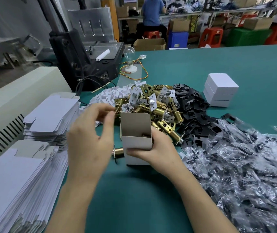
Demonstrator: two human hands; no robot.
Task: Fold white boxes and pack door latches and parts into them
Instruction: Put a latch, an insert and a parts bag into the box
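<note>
The right hand (pixel 158 148) clamped thumb and fingers round the upright, open cardboard box (pixel 136 142) on the green surface (pixel 134 190). The left hand (pixel 90 140) hung beside its flap, fingers curled, grasp unclear. Cylindrical brass latches (pixel 159 106) lay heaped behind.

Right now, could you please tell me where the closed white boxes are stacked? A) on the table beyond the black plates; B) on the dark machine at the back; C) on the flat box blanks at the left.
A: the closed white boxes sit stacked on the green table, just past the black plates.
</note>
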